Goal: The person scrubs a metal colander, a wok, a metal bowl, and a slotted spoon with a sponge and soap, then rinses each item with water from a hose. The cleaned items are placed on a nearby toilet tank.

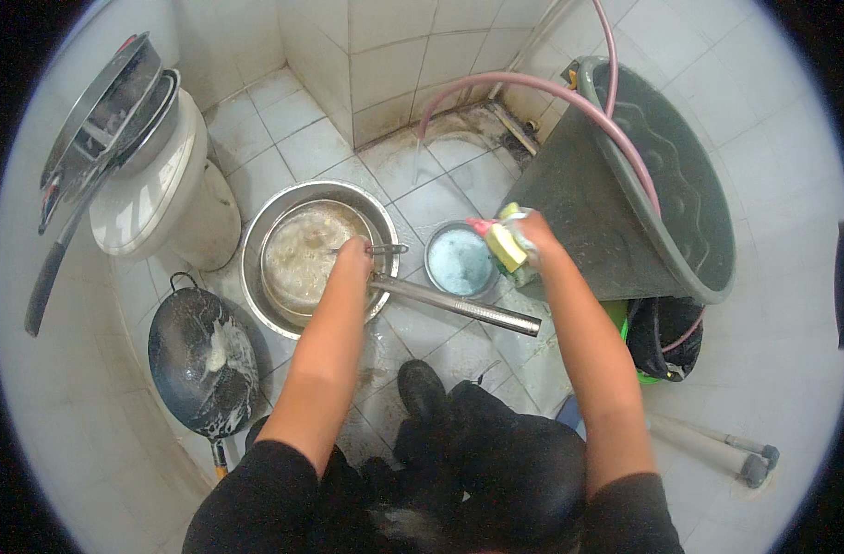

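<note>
My left hand [354, 255] is over a round metal pan [283, 228], closed around a slim metal utensil [388, 249] whose end sticks out to the right. The pan holds cloudy, brownish, foamy water and sits inside a wide stainless steel basin [251, 277]. Its long ribbed metal handle [463, 307] crosses the basin's rim toward the lower right. In my right hand [536, 234] is a yellow sponge [506, 248], bunched with whitish and green scrubbing material and a pinkish-red piece. Just left of that hand stands a small bowl [460, 262] of bluish, sudsy water.
A soapy wok [202, 360] lies at the left. Stacked pans [107, 118] rest on a white lidded bucket [207, 215]. At the right, a large grey-green tub [581, 208] leans tilted, with a pink hose [532, 77] over it running water onto the tiles. Pipes [712, 447] protrude lower right.
</note>
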Motion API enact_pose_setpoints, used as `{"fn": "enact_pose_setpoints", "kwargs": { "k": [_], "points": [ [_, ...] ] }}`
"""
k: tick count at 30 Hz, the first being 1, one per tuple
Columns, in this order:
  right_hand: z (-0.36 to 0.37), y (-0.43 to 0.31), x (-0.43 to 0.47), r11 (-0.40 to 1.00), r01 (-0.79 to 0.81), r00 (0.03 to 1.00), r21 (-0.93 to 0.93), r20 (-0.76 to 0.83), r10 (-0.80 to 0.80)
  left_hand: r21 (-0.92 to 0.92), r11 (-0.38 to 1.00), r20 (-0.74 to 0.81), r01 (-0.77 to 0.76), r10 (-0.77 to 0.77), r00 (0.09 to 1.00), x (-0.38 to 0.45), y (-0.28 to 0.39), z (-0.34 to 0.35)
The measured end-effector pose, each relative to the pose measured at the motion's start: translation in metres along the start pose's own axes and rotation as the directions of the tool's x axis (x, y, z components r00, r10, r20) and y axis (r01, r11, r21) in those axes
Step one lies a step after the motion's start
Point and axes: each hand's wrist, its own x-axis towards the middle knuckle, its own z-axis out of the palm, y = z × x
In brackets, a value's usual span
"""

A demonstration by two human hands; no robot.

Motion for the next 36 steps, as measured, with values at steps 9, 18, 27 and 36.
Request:
{"fn": "enact_pose_setpoints", "kwargs": {
  "k": [9, 18, 27, 36],
  "points": [
    [0.101, 0.133, 0.051, 0.741, 0.387, 0.897, -0.548, 0.411, -0.164, -0.338, 0.883, 0.021, 0.324, -0.338, 0.941, -0.202, 0.041, -0.067],
    [0.121, 0.12, 0.077, 0.456, 0.413, 0.891, -0.788, 0.454, -0.021, -0.103, 0.962, 0.006, 0.255, -0.256, 0.967, -0.3, 0.05, -0.079],
    [0.129, -0.102, -0.02, 0.891, 0.443, 0.868, -0.103, 0.297, -0.397, -0.083, 0.964, 0.045, 0.252, -0.249, 0.967, -0.332, 0.032, -0.065],
    [0.302, -0.041, -0.179, 0.809, 0.568, 0.793, -0.149, 0.364, -0.489, -0.055, 0.989, 0.061, 0.14, -0.137, 0.989, -0.359, 0.003, -0.074]
  ]
}}
